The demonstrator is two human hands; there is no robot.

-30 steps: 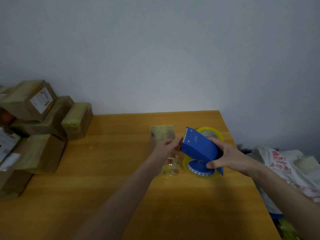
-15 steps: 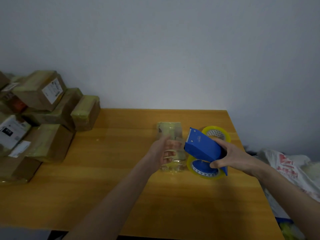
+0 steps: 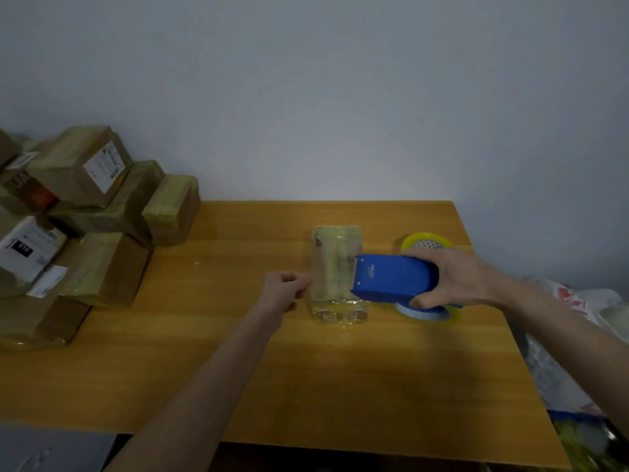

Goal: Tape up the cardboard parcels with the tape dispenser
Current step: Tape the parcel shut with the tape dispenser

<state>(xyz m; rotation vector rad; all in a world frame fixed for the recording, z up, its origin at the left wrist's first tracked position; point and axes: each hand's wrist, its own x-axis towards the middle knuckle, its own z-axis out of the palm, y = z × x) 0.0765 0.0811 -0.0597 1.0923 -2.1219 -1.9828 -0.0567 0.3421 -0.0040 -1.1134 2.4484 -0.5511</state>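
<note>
Lowered since earlier, the blue plastic tape dispenser (image 3: 391,279) is gripped by the right hand (image 3: 457,277) over the taped cardboard parcel (image 3: 335,245) near the wooden table (image 3: 340,386)'s right edge; the left hand (image 3: 282,294) is curled alongside, grip unclear.

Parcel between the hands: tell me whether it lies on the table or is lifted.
Lying on the table: the parcel rests flat, the tape dispenser over its top.
</note>
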